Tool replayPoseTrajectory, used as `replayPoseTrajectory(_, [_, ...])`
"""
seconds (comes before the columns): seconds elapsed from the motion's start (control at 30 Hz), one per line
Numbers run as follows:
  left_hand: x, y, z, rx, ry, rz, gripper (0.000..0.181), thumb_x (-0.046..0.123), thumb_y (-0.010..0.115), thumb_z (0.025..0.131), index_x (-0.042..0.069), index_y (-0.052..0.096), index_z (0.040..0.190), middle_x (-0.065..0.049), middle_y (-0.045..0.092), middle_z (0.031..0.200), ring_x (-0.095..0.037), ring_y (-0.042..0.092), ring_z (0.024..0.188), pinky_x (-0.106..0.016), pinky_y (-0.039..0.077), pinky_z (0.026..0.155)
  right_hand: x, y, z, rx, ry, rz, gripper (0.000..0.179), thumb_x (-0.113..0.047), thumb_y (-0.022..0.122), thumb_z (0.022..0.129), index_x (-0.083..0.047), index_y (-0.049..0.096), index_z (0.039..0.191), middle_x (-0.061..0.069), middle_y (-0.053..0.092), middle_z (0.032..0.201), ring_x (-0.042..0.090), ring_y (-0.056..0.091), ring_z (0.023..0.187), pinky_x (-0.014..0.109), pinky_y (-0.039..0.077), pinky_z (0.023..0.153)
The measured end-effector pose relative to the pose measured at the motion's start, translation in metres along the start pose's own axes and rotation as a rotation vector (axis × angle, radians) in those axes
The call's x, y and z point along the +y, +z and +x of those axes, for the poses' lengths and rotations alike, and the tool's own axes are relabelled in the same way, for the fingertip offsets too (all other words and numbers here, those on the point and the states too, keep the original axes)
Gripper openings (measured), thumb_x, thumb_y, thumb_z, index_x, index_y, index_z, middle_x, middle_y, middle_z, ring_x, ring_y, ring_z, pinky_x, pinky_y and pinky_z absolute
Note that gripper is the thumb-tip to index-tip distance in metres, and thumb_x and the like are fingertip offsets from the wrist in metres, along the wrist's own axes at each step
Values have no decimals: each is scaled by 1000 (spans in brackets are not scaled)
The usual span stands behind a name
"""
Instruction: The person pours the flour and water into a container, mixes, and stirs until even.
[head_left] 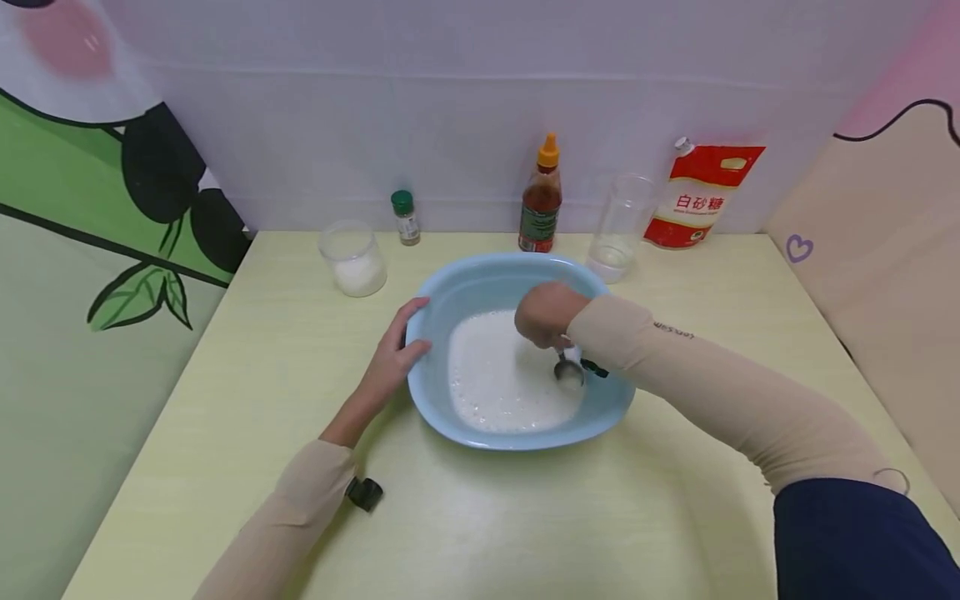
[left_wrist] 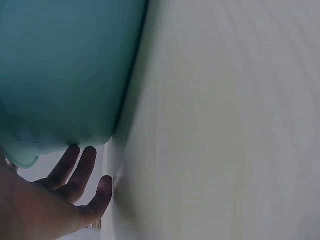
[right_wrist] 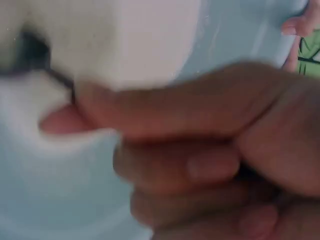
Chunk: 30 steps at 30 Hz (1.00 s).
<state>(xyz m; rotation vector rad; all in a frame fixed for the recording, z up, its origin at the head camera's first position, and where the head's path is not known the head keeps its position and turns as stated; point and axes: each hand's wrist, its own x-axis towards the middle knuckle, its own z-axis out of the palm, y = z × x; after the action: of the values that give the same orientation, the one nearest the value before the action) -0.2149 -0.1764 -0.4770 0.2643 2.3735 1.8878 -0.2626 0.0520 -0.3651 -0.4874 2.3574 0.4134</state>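
Observation:
A light blue plastic basin (head_left: 517, 442) stands on the table with white, milky liquid (head_left: 502, 375) in it. My left hand (head_left: 393, 346) grips its left side, with the thumb at the rim. In the left wrist view, fingers (left_wrist: 82, 170) of that hand lie against the basin's outer wall (left_wrist: 65, 75). Over the liquid, my right hand (head_left: 549, 315) pinches the handle of a small metal spoon. The round bowl of this spoon (head_left: 568, 371) is down at the liquid, near the basin's right side. In the right wrist view the spoon is blurred and partly out of frame.
Behind the basin stand a glass of white granules (head_left: 360, 271), a small green-capped jar (head_left: 406, 218), a sauce bottle with an orange cap (head_left: 540, 208), a tall clear glass (head_left: 618, 229) and a red sugar pouch (head_left: 701, 196). A printed cloth (head_left: 465, 125) borders the table.

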Motion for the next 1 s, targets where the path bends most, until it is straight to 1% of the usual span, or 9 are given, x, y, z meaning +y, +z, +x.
replayPoseTrajectory(0.1, [0, -1, 0, -4, 2, 10, 65, 5, 50, 92, 16, 32, 153, -17, 27, 162, -39, 40, 135, -56, 40, 107, -8, -6, 10, -219, -187, -132, 16, -14, 73, 89, -13, 73, 73, -2, 48, 65, 11, 40, 57, 25, 33, 53])
replayPoseTrajectory(0.17, [0, -1, 1, -2, 5, 13, 65, 5, 50, 92, 16, 32, 153, -18, 27, 161, -39, 40, 135, -56, 40, 107, -10, -6, 20, -298, -284, -8, 20, -22, 68, 93, -16, 75, 76, -4, 45, 61, 10, 33, 52, 25, 26, 50])
replayPoseTrajectory(0.27, [0, -1, 1, -1, 15, 19, 64, 5, 50, 93, 14, 32, 153, -18, 27, 162, -38, 40, 136, -55, 40, 107, -14, -5, 25, -278, -370, 169, 20, -23, 60, 98, -15, 74, 86, -3, 46, 65, 11, 31, 52, 25, 26, 49])
replayPoseTrajectory(0.37, [0, 0, 1, -1, 26, 28, 65, 4, 50, 93, 13, 32, 154, -18, 27, 162, -38, 39, 137, -54, 38, 109, -17, -2, 29, -167, -394, 286, 16, -24, 59, 99, -15, 71, 99, -2, 51, 77, 12, 34, 58, 25, 29, 51])
replayPoseTrajectory(0.57, [1, 0, 2, 8, 25, 23, 66, 4, 51, 91, 14, 33, 154, -16, 26, 163, -38, 38, 138, -56, 36, 111, -19, 1, 24, 267, -317, 204, 19, -17, 56, 100, -8, 68, 111, 5, 65, 97, 17, 50, 75, 26, 41, 65])
replayPoseTrajectory(0.73, [0, 1, 2, 1, 17, 16, 65, 3, 50, 92, 14, 33, 153, -17, 27, 162, -38, 38, 138, -56, 37, 110, -11, 5, 21, 500, -178, 104, 17, -15, 52, 100, -7, 67, 100, 4, 54, 77, 21, 51, 72, 29, 39, 62])
replayPoseTrajectory(0.83, [0, 1, 2, 1, 9, 10, 66, 3, 50, 91, 15, 32, 153, -17, 27, 161, -38, 39, 137, -56, 38, 109, -9, 5, 14, 520, -67, -61, 19, -17, 54, 99, -7, 70, 95, 2, 47, 67, 18, 48, 64, 26, 35, 54])
replayPoseTrajectory(0.93, [1, 1, 1, 7, 2, 9, 66, 4, 49, 91, 16, 32, 153, -18, 28, 161, -38, 40, 135, -55, 39, 107, -6, 4, 6, 403, 48, -315, 14, -14, 57, 96, -6, 66, 88, 1, 43, 64, 16, 44, 57, 23, 32, 48])
replayPoseTrajectory(1.0, [1, 1, 1, 5, 1, 11, 65, 4, 49, 91, 16, 32, 153, -17, 28, 161, -37, 40, 135, -55, 39, 108, -3, 3, 1, 305, 68, -453, 14, -12, 59, 94, -7, 60, 81, 2, 42, 62, 15, 44, 55, 23, 32, 47])
